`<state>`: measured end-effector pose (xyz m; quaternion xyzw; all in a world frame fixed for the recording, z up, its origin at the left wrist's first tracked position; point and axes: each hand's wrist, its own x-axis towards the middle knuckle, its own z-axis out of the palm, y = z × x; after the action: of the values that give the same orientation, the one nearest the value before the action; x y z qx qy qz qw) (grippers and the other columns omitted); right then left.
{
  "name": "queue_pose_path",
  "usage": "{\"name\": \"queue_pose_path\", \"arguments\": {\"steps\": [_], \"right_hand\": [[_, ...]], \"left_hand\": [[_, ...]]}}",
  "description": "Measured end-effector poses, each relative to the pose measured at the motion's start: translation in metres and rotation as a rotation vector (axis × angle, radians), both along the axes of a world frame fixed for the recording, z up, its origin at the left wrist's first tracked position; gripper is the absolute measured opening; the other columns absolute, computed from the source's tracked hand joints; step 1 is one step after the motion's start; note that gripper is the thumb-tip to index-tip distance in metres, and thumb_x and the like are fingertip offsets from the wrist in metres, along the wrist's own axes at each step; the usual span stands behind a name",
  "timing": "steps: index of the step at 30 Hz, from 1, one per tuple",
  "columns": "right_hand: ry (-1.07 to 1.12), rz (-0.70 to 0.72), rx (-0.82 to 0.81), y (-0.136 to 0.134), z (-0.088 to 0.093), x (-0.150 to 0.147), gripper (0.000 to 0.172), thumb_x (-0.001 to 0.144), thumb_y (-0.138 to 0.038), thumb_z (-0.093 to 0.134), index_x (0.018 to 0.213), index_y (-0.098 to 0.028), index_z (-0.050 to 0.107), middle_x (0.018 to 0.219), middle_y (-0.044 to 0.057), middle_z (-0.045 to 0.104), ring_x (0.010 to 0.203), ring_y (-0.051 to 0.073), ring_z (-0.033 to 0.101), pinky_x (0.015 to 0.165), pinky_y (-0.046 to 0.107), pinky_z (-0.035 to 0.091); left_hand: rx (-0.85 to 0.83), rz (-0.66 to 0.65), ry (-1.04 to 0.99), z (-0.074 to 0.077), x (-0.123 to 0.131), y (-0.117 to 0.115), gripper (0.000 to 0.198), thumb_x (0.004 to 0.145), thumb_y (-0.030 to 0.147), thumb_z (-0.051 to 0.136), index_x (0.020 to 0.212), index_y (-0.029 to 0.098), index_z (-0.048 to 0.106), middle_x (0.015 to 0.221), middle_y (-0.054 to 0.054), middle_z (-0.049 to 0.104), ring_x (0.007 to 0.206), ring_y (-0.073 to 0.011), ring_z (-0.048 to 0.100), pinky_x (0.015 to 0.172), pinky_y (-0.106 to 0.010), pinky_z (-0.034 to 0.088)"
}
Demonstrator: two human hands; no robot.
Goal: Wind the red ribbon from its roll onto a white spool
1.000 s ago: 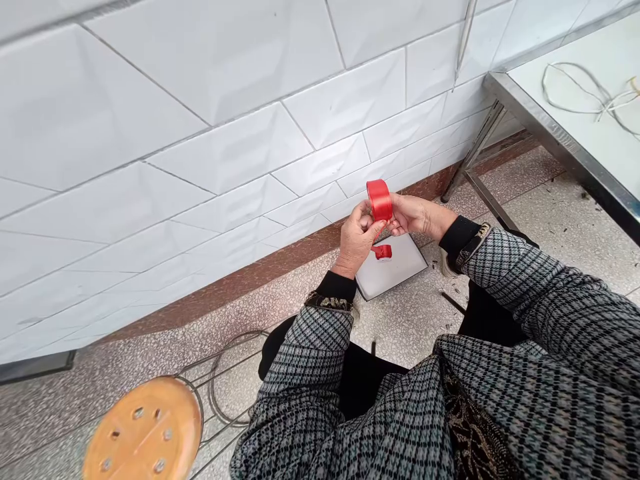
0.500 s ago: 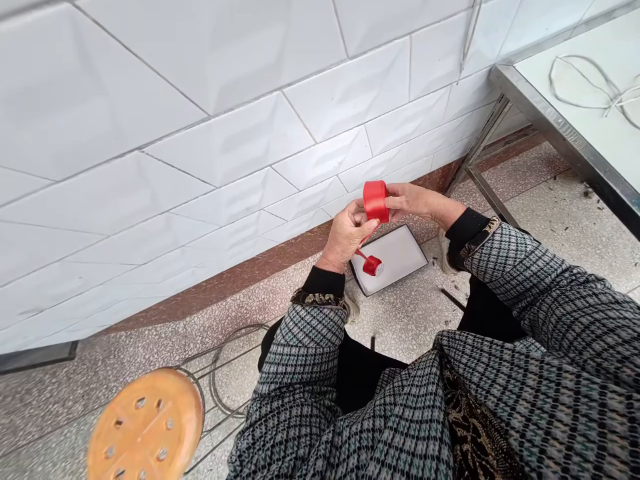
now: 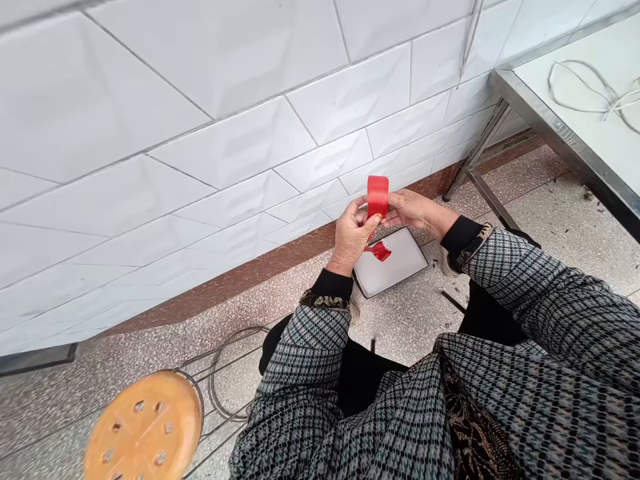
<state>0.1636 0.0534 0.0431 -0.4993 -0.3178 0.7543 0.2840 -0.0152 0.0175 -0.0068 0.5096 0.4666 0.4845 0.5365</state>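
Observation:
A band of red ribbon (image 3: pixel 377 195), wound in flat loops, stands upright between my two hands over the floor. My left hand (image 3: pixel 351 233) pinches its lower end between thumb and fingers. At the ribbon's right edge, the thumb and fingers of my right hand (image 3: pixel 413 208) hold its side; some fingertips are hidden behind it. A strip of ribbon runs down from my left hand to a small red ribbon spool (image 3: pixel 381 251). That spool lies in a shallow white box (image 3: pixel 395 272) with dark edges on the floor, partly behind my left hand.
White tiled wall (image 3: pixel 240 147) rises in front. At right stands a metal-framed table (image 3: pixel 555 120) with a loop of pale cord (image 3: pixel 607 100) on it. An orange round stool (image 3: pixel 145 427) with wire legs is at lower left. Dark bits lie scattered on the speckled floor.
The ribbon loops have turned more upright and edged up. My right hand has shifted slightly down, its fingers now lower on the loops. The spool in the box has rolled or turned slightly right.

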Motion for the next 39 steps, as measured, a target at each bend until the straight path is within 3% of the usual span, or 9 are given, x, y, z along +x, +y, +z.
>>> {"name": "queue_pose_path", "arguments": {"steps": [4,10,18,21,25,29,33,39], "right_hand": [[0.018,-0.079,-0.007,-0.002,0.001,-0.005,0.025,0.111,-0.013,0.068,0.087,-0.017,0.074,0.072,0.006,0.076,0.064,0.015,0.068,0.07,0.023,0.062],[0.043,-0.084,-0.085,-0.001,0.007,-0.006,0.029,0.116,-0.017,0.064,0.088,-0.017,0.072,0.068,0.005,0.073,0.058,0.014,0.065,0.062,0.021,0.058],[0.077,0.022,-0.239,-0.003,0.006,-0.003,0.026,0.12,-0.028,0.064,0.098,-0.02,0.075,0.066,0.004,0.072,0.058,0.016,0.063,0.06,0.023,0.062],[0.004,0.107,-0.153,-0.002,0.008,0.002,0.023,0.119,-0.028,0.067,0.1,-0.019,0.076,0.073,0.006,0.076,0.064,0.017,0.069,0.06,0.024,0.065],[-0.112,0.138,0.157,0.002,0.006,0.009,0.004,0.109,-0.017,0.079,0.107,-0.018,0.076,0.091,0.005,0.083,0.08,0.017,0.078,0.065,0.02,0.065],[-0.2,0.104,0.376,0.007,-0.004,0.01,0.019,0.097,-0.011,0.087,0.108,-0.021,0.076,0.097,0.002,0.084,0.085,0.019,0.079,0.071,0.023,0.066],[-0.236,0.05,0.42,0.009,-0.01,0.005,0.018,0.093,-0.009,0.086,0.101,-0.021,0.074,0.085,0.002,0.081,0.08,0.021,0.078,0.073,0.028,0.067],[-0.185,-0.061,0.318,0.006,-0.005,-0.003,0.017,0.093,-0.009,0.084,0.094,-0.019,0.071,0.08,0.001,0.079,0.071,0.016,0.073,0.067,0.022,0.063]], "left_hand": [[-0.018,0.062,-0.039,-0.006,0.005,-0.001,0.055,0.084,0.044,0.097,0.128,0.021,0.074,0.055,0.011,0.06,0.039,-0.007,0.039,0.044,-0.023,0.035],[-0.049,-0.008,-0.024,-0.01,0.002,-0.003,0.067,0.087,0.055,0.095,0.141,0.024,0.07,0.051,0.012,0.056,0.034,-0.0079,0.039,0.036,-0.023,0.024],[-0.037,-0.024,-0.004,0.0,-0.001,-0.002,0.054,0.084,0.05,0.097,0.122,0.022,0.071,0.054,0.01,0.061,0.034,-0.0061,0.038,0.036,-0.022,0.024],[-0.085,-0.046,-0.05,0.006,-0.001,-0.004,0.063,0.077,0.059,0.101,0.118,0.022,0.069,0.051,0.012,0.057,0.032,-0.0055,0.034,0.034,-0.022,0.021],[-0.148,-0.065,-0.103,0.016,-0.002,-0.008,0.071,0.074,0.065,0.102,0.118,0.022,0.065,0.052,0.013,0.057,0.031,-0.0049,0.031,0.033,-0.022,0.021],[-0.154,-0.093,-0.126,0.023,-0.004,-0.011,0.07,0.075,0.063,0.102,0.119,0.023,0.065,0.053,0.014,0.056,0.032,-0.0042,0.031,0.035,-0.021,0.021],[-0.134,-0.084,-0.128,0.022,-0.004,-0.011,0.071,0.077,0.066,0.1,0.123,0.024,0.067,0.053,0.014,0.055,0.033,-0.0048,0.032,0.036,-0.022,0.019],[-0.094,-0.016,-0.097,0.009,0.0,-0.007,0.071,0.082,0.066,0.097,0.13,0.022,0.068,0.051,0.014,0.051,0.034,-0.0072,0.033,0.037,-0.024,0.018]]}}
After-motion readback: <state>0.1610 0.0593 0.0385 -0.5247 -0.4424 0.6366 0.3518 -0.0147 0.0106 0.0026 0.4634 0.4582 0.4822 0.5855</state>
